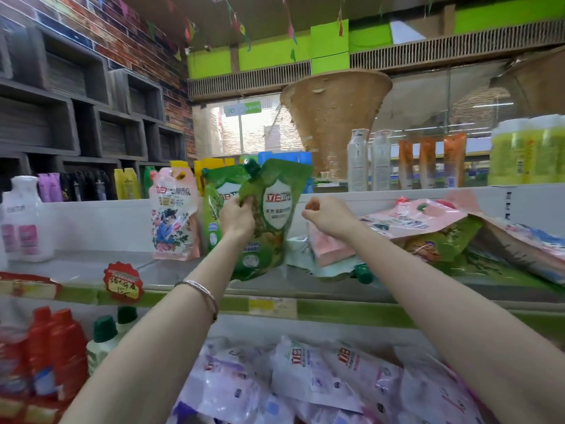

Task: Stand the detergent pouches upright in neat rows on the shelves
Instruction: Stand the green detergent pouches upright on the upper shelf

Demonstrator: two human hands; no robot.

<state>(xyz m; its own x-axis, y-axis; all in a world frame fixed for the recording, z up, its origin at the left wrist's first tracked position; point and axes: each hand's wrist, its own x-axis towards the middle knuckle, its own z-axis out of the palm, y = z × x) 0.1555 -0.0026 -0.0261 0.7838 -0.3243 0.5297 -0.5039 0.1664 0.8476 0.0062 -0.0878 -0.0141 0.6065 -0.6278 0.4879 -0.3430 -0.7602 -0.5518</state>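
On the upper shelf, centre: one green pouch (272,215) stands roughly upright with a slight tilt, its dark green cap on top. Whether its base rests on the upper shelf (189,270) cannot be told.
Left hand: the left hand (237,220) grips the green pouch at its left edge, fingers and thumb curled round the film. A bracelet (201,293) circles that wrist.
Right hand: the right hand (325,217) is raised just right of the green pouch and does not touch it. Its fingers are curled into the palm and it holds nothing.
Upright pouches: three, counting the held one. A second green pouch (214,209) is just behind and left, and a pink floral pouch (174,215) is beside that.
Heap at right: at least three pouches lie flat and overlapping. They are a pink pouch (422,218) on top, a green flat pouch (440,243) under it, and a pale teal pouch (333,267) in front. Further ones are too blurred to count.
Lower shelf: white and lavender pouches (305,377) lie in a loose pile. To the left are two red bottles (58,347) and two green-capped bottles (104,338).
Far left: one white bottle (24,218), with a red price tag (123,284) on the shelf edge.
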